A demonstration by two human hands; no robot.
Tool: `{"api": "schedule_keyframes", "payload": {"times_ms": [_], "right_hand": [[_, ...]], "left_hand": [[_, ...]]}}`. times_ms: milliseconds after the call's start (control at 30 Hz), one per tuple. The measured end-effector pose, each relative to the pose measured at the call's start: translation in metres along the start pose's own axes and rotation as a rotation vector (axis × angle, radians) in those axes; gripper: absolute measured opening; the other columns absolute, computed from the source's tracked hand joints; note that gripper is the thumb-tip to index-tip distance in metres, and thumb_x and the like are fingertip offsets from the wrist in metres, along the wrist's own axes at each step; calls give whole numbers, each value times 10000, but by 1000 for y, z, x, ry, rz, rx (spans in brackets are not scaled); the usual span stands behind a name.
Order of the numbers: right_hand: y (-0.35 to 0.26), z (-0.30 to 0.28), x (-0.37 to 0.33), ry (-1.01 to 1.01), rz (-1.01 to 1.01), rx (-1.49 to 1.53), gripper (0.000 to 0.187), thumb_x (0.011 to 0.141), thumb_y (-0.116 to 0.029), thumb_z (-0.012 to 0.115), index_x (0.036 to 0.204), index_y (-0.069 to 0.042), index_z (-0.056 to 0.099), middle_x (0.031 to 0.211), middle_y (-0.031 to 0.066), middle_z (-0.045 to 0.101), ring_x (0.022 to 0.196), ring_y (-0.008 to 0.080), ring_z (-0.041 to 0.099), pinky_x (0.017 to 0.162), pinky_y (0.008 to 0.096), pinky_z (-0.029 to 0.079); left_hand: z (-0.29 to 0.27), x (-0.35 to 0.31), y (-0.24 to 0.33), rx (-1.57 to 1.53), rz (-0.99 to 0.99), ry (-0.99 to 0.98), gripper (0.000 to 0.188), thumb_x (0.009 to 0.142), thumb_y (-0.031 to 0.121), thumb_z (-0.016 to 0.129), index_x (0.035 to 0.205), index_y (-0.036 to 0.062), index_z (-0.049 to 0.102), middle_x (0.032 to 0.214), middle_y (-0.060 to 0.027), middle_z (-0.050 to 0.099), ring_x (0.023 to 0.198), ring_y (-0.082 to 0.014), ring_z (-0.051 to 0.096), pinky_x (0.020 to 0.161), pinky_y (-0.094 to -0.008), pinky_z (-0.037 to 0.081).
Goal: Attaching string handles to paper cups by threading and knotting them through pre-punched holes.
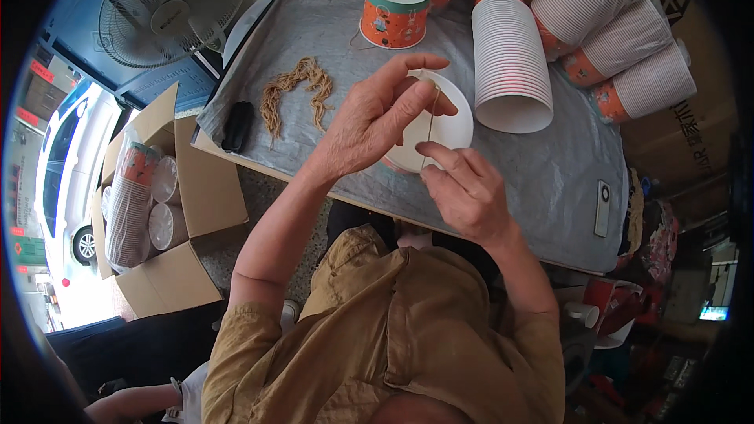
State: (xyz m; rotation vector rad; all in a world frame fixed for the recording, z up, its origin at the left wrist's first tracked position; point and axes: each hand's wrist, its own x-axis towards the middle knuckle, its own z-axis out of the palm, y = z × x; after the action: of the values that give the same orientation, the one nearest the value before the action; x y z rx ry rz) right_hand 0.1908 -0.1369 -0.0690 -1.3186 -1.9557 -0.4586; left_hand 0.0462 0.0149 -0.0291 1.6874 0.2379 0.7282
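Observation:
A thin tan string (431,127) runs between my two hands above the table. My left hand (369,114) has its thumb and fingers curled, with the string's upper part at the thumb tip. Lower and to the right, my right hand (470,192) pinches the string's other end between thumb and fingers. Under them stands a paper bucket (462,114) with its white round face up, partly hidden by my hands. Beyond it, an orange and green paper bucket (395,20) sits upside down, with a piece of string beside it. A tan string bundle (298,88) lies to the left.
A long stack of paper buckets (512,63) lies at right, with bagged stacks (620,39) behind it. A black object (238,126) rests near the table's left edge. A cardboard box (208,180) of bagged buckets and a fan (173,12) stand left. A whitish rectangular object (602,208) lies right.

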Motion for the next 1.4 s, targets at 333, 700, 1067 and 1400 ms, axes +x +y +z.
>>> {"api": "schedule_keyframes", "payload": {"times_ms": [333,700,1067,1400], "right_hand": [[7,-13,22,-489,-92,-503,95,722,-116,680,769,-34,675,1140,115,657,940,236,627,717,341,515],[3,-19,25,-375,196,83,193,777,26,691,933,16,578,1004,142,567,1000,329,599,865,423,532],[18,-20,14,-310,377,314,95,844,57,648,888,40,566,1083,159,618,975,356,638,828,409,538],[22,-17,1,-233,489,460,124,859,42,646,848,12,527,1098,129,641,945,300,669,818,371,542]], "left_hand": [[4,12,6,34,-21,-78,497,1094,384,480,1470,60,459,978,-32,762,851,-58,657,570,-205,466],[42,-27,-44,-319,-333,-23,368,1115,256,406,1436,76,403,1150,-69,657,1091,-144,652,646,-263,550],[13,-29,-52,-180,-397,-254,366,1096,280,472,1401,80,504,1060,-22,733,989,-76,692,611,-195,451],[15,-21,-39,-15,-416,-342,418,1052,218,487,1443,74,453,1013,-20,748,961,-62,685,613,-198,467]]}}
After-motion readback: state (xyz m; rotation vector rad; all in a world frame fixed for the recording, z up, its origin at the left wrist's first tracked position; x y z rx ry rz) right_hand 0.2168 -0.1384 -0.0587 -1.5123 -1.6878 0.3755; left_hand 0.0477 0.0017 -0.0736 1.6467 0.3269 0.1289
